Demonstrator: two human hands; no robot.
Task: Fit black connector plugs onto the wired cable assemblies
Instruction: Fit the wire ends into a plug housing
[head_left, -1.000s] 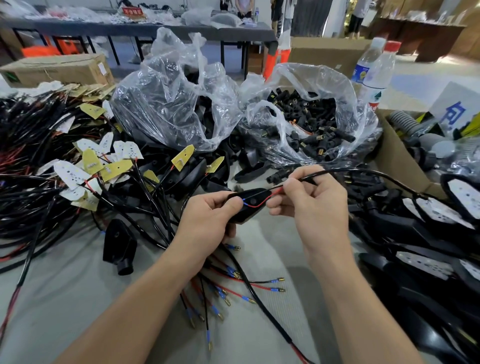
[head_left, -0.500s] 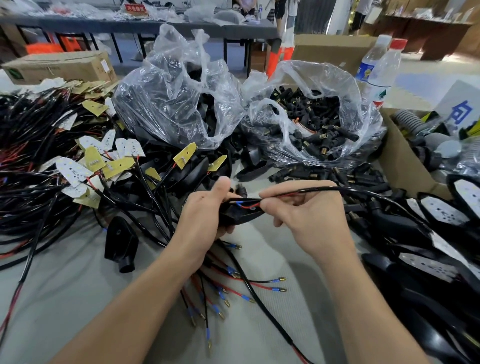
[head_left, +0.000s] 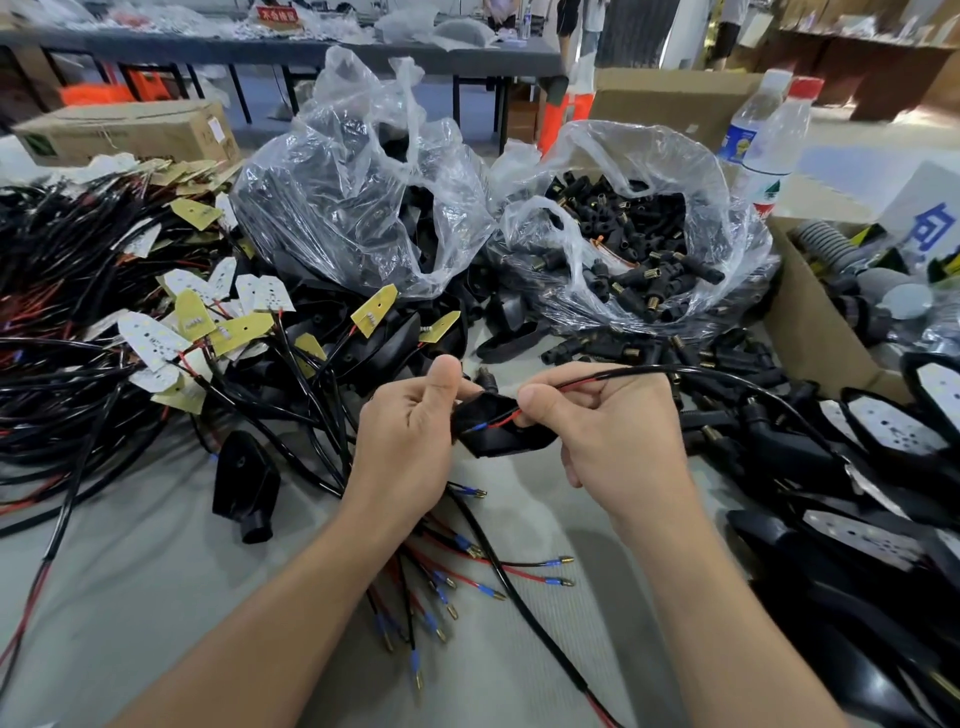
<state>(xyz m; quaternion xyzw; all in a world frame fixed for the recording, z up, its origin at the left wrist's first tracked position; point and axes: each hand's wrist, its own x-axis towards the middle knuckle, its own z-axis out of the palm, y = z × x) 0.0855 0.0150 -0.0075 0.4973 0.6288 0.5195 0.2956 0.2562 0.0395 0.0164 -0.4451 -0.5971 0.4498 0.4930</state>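
My left hand (head_left: 410, 441) grips a black plastic connector housing (head_left: 501, 431) above the middle of the table, thumb up over its top edge. My right hand (head_left: 602, 436) pinches a thin red wire (head_left: 571, 387) of a black cable (head_left: 727, 376) and holds its blue-sleeved tip at the housing's open face. The cable runs off to the right. Several more wired ends with blue sleeves and brass pins (head_left: 467, 577) lie under my wrists. A clear bag (head_left: 623, 156) behind holds many small black plugs (head_left: 639, 249).
A second clear bag (head_left: 358, 171) of black housings stands at centre back. Cable bundles with white and yellow boards (head_left: 171, 332) fill the left. One loose black housing (head_left: 244, 478) lies on the cloth. Finished black units (head_left: 883, 467) pile at right, beside a cardboard box (head_left: 810, 322) and water bottles (head_left: 774, 130).
Both hands rose slightly and tilted the housing; my left thumb moved up over its top. My right hand has drawn the red wire further into the housing's open face.
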